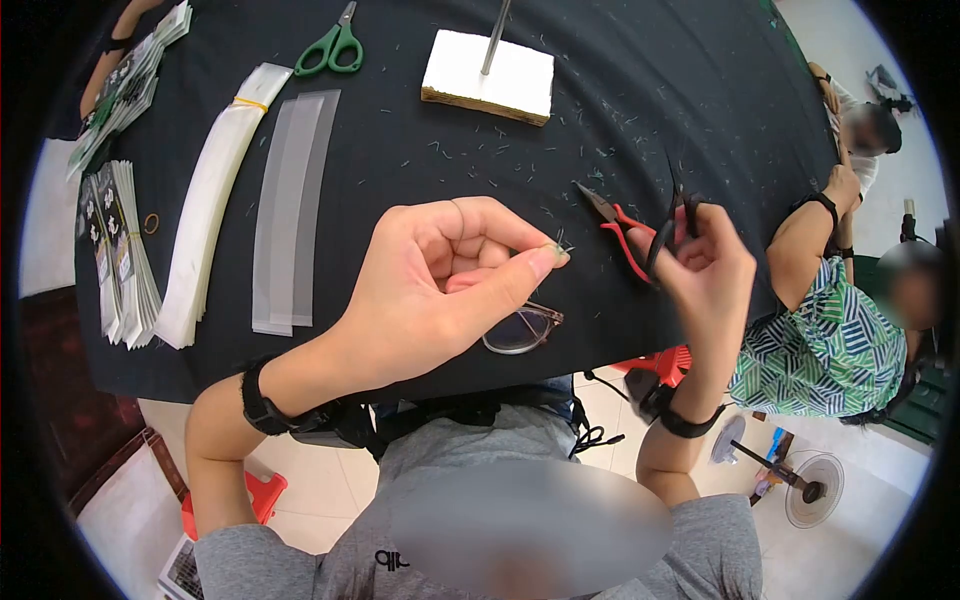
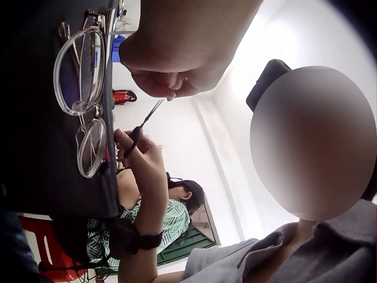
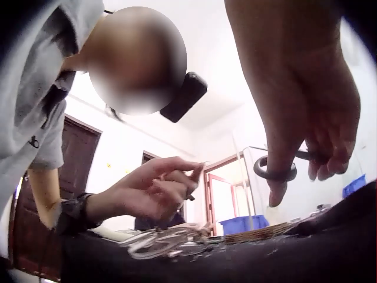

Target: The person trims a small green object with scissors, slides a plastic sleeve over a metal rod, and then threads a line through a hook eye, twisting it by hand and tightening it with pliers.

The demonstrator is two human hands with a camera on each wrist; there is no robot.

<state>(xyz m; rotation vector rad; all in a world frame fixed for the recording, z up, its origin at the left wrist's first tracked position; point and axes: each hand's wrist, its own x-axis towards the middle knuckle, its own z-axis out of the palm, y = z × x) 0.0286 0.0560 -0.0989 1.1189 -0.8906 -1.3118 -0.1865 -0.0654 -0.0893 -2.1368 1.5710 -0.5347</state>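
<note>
Left hand point(image 1: 450, 265) pinches a tiny scrap point(image 1: 558, 248) between thumb and forefinger. Right hand point(image 1: 712, 262) fingers curl round black scissors point(image 1: 668, 232).

Tiny clippings point(image 1: 597, 176) litter the black table point(image 1: 650, 90). Glasses point(image 1: 522, 328) lie just below the left hand point(image 1: 455, 265), red pliers point(image 1: 622, 232) beside the right hand point(image 1: 705, 255). Beyond the left hand: clear sleeves point(image 1: 293, 210), stacked bags point(image 1: 215, 200), cards point(image 1: 120, 250), green scissors point(image 1: 333, 48), a white block point(image 1: 488, 77).
</note>
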